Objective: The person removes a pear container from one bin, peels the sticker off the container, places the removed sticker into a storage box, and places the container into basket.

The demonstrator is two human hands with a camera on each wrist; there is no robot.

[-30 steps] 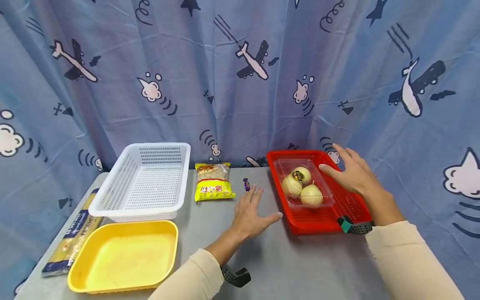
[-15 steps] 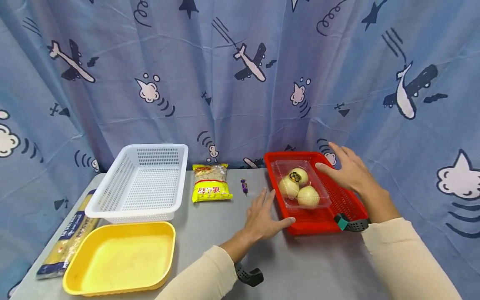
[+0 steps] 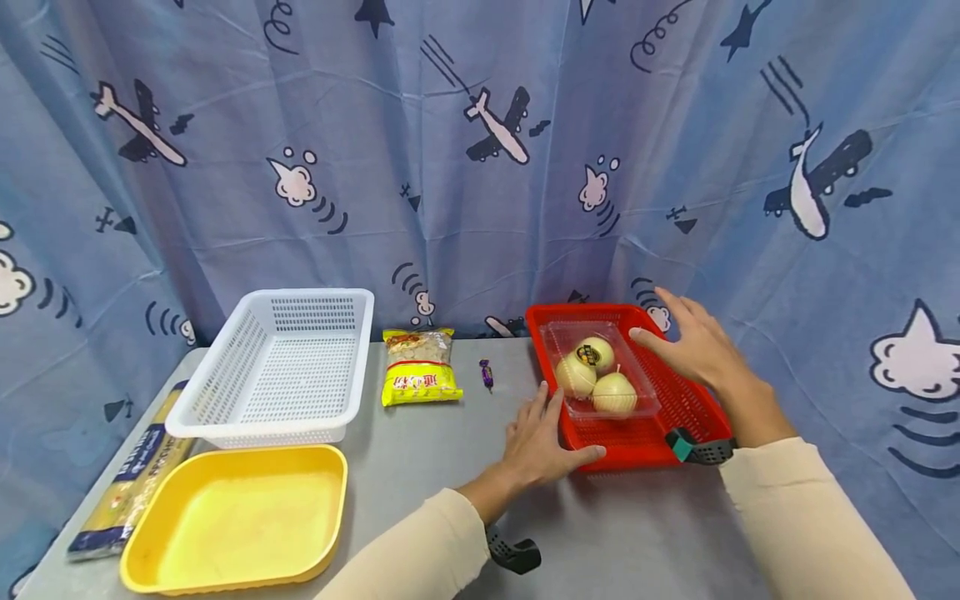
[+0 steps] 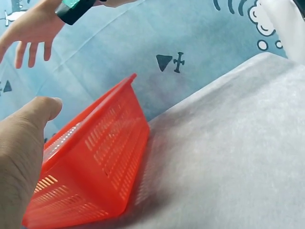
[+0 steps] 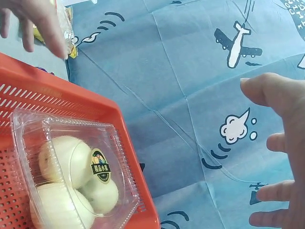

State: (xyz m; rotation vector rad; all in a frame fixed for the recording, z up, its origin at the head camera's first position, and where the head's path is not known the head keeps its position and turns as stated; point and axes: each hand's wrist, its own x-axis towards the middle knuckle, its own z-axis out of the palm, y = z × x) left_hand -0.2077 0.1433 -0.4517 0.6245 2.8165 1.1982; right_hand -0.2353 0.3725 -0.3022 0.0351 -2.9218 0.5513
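Observation:
A red plastic basket (image 3: 626, 457) stands at the right of the table in the head view. In it sits a clear plastic box (image 3: 643, 406) with three pale yellow pears (image 3: 614, 392) and a black label. My left hand (image 3: 538, 442) is at the basket's near left side, fingers extended and thumb apart; contact is hard to tell. Over the basket's right side hovers my right hand (image 3: 701, 346), thumb and fingers spread. The right wrist view shows a gap between this hand (image 5: 281, 143) and the basket's rim (image 5: 125, 126). Neither hand holds anything.
On the left are a white basket (image 3: 300, 417), a yellow tray (image 3: 232, 575) and a long pasta packet (image 3: 138, 479). A yellow food bag (image 3: 422, 367) and a small purple candy (image 3: 487, 375) lie mid-table. A blue curtain (image 3: 450, 208) hangs behind.
My left hand has moved right, from near the candy to the red basket's left side. My right hand has stayed nearly in place. The view has shifted slightly.

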